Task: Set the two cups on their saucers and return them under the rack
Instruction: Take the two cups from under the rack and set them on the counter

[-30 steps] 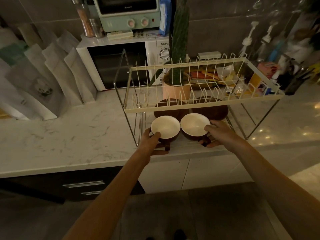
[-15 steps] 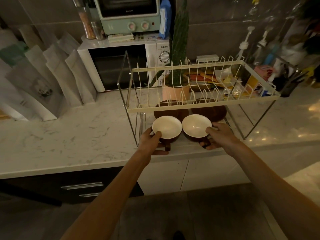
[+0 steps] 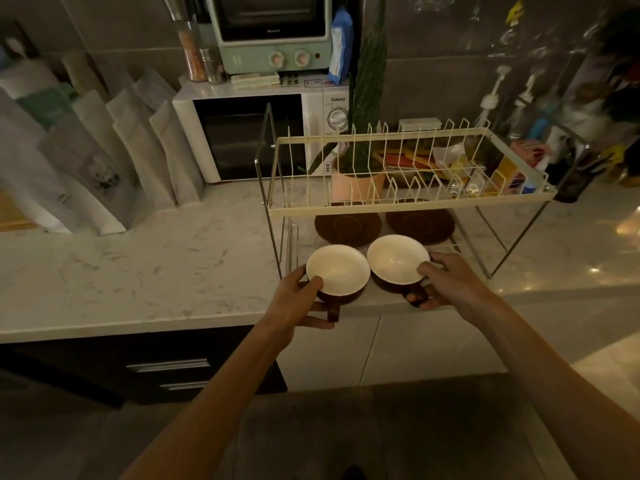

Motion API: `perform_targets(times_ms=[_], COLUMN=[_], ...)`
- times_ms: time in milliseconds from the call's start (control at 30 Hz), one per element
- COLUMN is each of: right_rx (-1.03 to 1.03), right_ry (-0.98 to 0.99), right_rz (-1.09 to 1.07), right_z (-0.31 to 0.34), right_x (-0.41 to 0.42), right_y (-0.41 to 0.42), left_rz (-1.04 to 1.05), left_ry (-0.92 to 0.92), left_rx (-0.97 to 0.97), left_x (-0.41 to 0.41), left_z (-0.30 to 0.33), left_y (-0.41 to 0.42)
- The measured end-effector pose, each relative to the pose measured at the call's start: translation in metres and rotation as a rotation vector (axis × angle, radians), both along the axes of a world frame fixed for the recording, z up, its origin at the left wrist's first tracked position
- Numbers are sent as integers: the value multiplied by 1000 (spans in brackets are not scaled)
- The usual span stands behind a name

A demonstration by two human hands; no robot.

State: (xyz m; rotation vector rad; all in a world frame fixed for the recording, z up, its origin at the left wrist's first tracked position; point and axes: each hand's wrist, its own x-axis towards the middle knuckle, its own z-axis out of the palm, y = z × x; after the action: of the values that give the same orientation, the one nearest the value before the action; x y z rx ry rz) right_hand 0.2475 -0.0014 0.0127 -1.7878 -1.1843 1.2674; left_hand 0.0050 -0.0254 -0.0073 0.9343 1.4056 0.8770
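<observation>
Two brown cups with white insides are held side by side at the counter's front edge. My left hand point(image 3: 299, 301) grips the left cup point(image 3: 337, 270), thumb on its rim. My right hand point(image 3: 446, 284) grips the right cup point(image 3: 398, 259) at its rim and handle. Behind them two brown saucers, the left saucer point(image 3: 348, 225) and the right saucer point(image 3: 420, 221), lie bare on the counter under the cream wire dish rack point(image 3: 408, 206). Both cups are in front of the rack, apart from the saucers.
A white marble counter point(image 3: 156, 268) runs left. A microwave point(image 3: 252, 136) with a mint toaster oven point(image 3: 273, 32) on top stands behind, paper bags point(image 3: 104, 161) lean at the left. A cactus in a pink pot point(image 3: 358, 183) stands behind the rack; bottles crowd the back right.
Both hands have held the cups throughout. The cups shifted only slightly toward the rack; the right cup now sits a little higher than the left.
</observation>
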Motion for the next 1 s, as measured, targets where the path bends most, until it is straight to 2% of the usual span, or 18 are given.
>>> perform_targets(times_ms=[400, 1000], right_rx=[-17, -48], right_ry=[3, 78], right_rz=[198, 567], right_z=[-5, -10], right_x=[-53, -158], right_y=[-16, -14], left_rz=[128, 516], left_ry=[37, 23], left_rx=[-47, -43], left_x=[-56, -148], left_z=[-5, 1], left_y=[-52, -108])
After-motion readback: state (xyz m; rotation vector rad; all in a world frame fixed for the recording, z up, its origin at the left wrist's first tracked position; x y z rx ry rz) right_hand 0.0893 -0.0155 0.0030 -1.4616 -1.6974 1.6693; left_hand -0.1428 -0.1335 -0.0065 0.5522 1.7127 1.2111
